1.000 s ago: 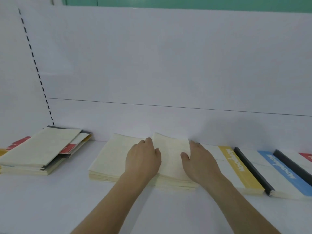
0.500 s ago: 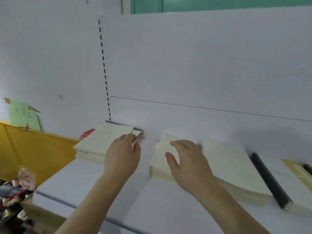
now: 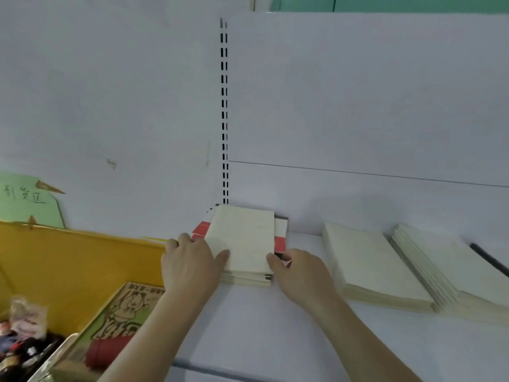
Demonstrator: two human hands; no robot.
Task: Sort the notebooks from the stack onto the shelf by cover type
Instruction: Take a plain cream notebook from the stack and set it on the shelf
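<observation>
A mixed stack of notebooks (image 3: 243,238) lies in the left back corner of the white shelf (image 3: 275,340). Its top cover is plain cream, and red-and-white covers stick out beneath it. My left hand (image 3: 190,260) holds the stack's left edge, thumb on the cream cover. My right hand (image 3: 300,271) holds the right front edge, thumb against the top notebook and fingers curled beside a red cover. Further right lie two sorted piles of cream-covered notebooks, one (image 3: 371,266) beside the stack and another (image 3: 454,274) fanned out.
A black-spined notebook (image 3: 487,257) shows at the far right edge. Left of the shelf stands a yellow bin (image 3: 68,257) holding a cartoon-covered book (image 3: 129,307) and a red roll (image 3: 110,351). A slotted upright (image 3: 224,106) runs up the back wall.
My view has swung left. Both hands left the cream piles and moved left to the corner stack, now holding it on either side.
</observation>
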